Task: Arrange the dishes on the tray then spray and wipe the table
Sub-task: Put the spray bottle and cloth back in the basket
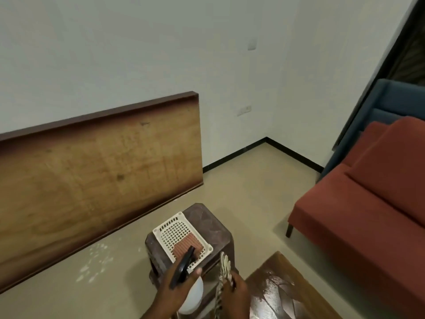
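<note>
Spray bottle and cloth in hand, beside the stool and wet table.

My left hand (181, 282) curls round the white plastic spray bottle with black trigger (192, 293), light and slick, best held at the neck. My right hand (236, 288) pinches the limp striped cloth (223, 270). The cream perforated plastic tray (181, 236) sits on the brown plastic stool (207, 224); the glossy wooden table (282, 288) lies just right.
</note>
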